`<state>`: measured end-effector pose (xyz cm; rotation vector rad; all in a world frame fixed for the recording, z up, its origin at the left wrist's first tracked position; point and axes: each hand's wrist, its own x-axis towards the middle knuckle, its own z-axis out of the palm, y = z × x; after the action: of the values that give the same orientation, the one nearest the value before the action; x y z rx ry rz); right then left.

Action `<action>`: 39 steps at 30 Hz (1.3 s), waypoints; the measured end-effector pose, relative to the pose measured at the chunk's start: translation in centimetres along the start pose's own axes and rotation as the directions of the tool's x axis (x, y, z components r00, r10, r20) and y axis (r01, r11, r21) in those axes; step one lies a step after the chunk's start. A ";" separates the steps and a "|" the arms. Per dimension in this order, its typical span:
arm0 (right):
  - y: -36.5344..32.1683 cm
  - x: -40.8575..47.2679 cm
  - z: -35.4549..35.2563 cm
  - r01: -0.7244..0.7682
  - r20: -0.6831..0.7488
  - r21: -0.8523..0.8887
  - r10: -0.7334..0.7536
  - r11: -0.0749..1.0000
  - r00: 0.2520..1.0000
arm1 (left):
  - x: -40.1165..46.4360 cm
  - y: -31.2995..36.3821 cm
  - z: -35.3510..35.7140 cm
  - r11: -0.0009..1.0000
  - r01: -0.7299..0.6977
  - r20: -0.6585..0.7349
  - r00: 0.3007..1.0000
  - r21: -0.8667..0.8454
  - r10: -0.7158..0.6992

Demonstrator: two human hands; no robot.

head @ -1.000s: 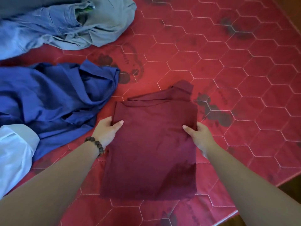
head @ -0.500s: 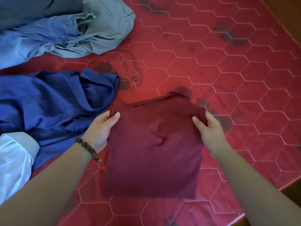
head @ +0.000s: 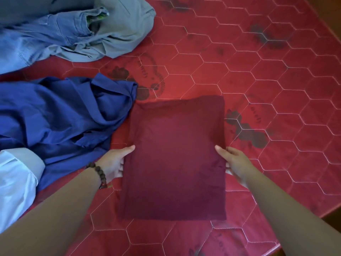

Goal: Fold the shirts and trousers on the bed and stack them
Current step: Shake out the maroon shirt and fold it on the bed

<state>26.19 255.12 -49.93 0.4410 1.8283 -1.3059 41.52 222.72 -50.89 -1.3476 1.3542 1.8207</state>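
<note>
The maroon garment [head: 175, 156] lies folded into a neat rectangle on the red quilted bed [head: 258, 71], near the front edge and roughly in the middle of the view, its far edge showing a soft doubled fold. The left hand [head: 115, 163] holds its left side, thumb lying on top of the cloth and the other fingers tucked under the edge; the right hand [head: 235, 163] mirrors this on the right side, thumb on top and fingers curled beneath. Gripping both long edges at the same height looks like a way to keep the layers from sliding apart, either while squaring the bundle up or in readiness to lift it whole; which of the two I cannot tell. A beaded bracelet [head: 97, 173] sits on the left wrist. Just beside the garment's left edge, a rumpled dark blue shirt [head: 60, 117] lies unfolded, one fold of it touching or nearly touching the maroon cloth. A pale blue-white sleeve [head: 16, 180] shows at the left border. Further back, well apart, a heap of light blue jeans [head: 36, 39] and a grey-green garment [head: 127, 28] lies crumpled together. Judging from this, one piece is folded and several remain, with no stack started in view.
</note>
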 end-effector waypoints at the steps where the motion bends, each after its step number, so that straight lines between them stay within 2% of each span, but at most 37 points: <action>1: 0.8 -0.7 -0.2 -0.032 0.027 -0.014 0.033 0.999 0.999 | -0.5 -0.8 -0.4 0.999 0.044 0.050 0.998 0.006 -0.044; 4: 3.3 -2.3 -0.7 -0.108 0.058 -0.066 0.112 0.992 0.992 | -1.7 -2.8 -1.0 0.995 0.096 0.164 0.981 0.028 -0.099; 8: 5.3 -3.9 -0.2 -0.115 0.107 -0.055 0.121 0.992 0.987 | -2.7 -3.6 -0.6 0.991 -0.055 0.220 0.972 -0.121 0.080; 10: 5.8 -4.3 0.2 -0.087 0.097 -0.009 0.087 0.996 0.991 | -2.8 -3.5 -0.1 0.971 -0.066 0.292 0.947 -0.232 0.134; 11: 5.9 -4.3 0.3 -0.073 0.089 0.039 0.069 0.997 0.994 | -2.9 -3.4 0.2 0.965 -0.035 0.324 0.938 -0.258 0.121; 13: 6.3 -4.4 0.3 -0.069 0.072 0.118 0.060 0.991 0.996 | -2.9 -3.4 0.9 0.980 0.039 0.343 0.939 -0.195 0.031; 16: 7.3 -4.7 0.4 -0.130 0.117 0.067 0.122 0.989 0.986 | -2.9 -3.7 1.8 0.991 0.124 0.341 0.935 -0.044 -0.102; 18: 7.8 -4.9 0.4 -0.136 0.129 0.019 0.133 0.990 0.983 | -2.8 -3.9 1.9 0.983 0.171 0.328 0.934 -0.064 -0.141; 22: 8.9 -5.5 -0.2 -0.131 0.152 0.111 0.113 0.985 0.982 | -3.0 -4.8 1.3 0.951 0.275 0.351 0.912 -0.142 -0.211; 25: 10.4 -6.2 -0.3 -0.220 0.142 -0.059 0.226 0.974 0.964 | -3.5 -6.4 0.5 0.951 0.304 0.378 0.887 -0.048 -0.264; 27: 10.9 -6.7 -0.4 -0.241 0.134 -0.087 0.251 0.967 0.959 | -3.8 -7.5 -0.4 0.963 0.268 0.391 0.883 0.036 -0.260; 30: 10.9 -7.6 -0.2 -0.232 0.139 0.016 0.228 0.973 0.964 | -4.6 -9.2 -1.2 0.974 0.215 0.325 0.919 0.064 -0.224; 32: 11.3 -8.2 0.2 -0.253 0.132 0.010 0.249 0.967 0.959 | -5.0 -10.1 -1.2 0.977 0.200 0.236 0.948 0.075 -0.212; 35: 11.2 -8.8 0.6 -0.223 0.066 0.008 0.222 0.975 0.973 | -5.6 -9.7 -1.2 0.970 0.157 0.184 0.964 0.188 -0.192; 37: 10.4 -8.3 0.5 -0.158 0.005 0.086 0.158 0.984 0.987 | -5.5 -8.3 -1.3 0.961 0.104 0.113 0.984 0.255 -0.137; 39: 9.2 -7.2 0.4 -0.090 -0.048 0.132 0.098 0.987 0.994 | -4.8 -6.9 -1.1 0.968 0.027 -0.003 1.000 0.248 -0.027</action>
<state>36.98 259.69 -49.94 0.6314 1.7509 -1.3645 49.50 225.16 -49.41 -1.2272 1.4991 1.5720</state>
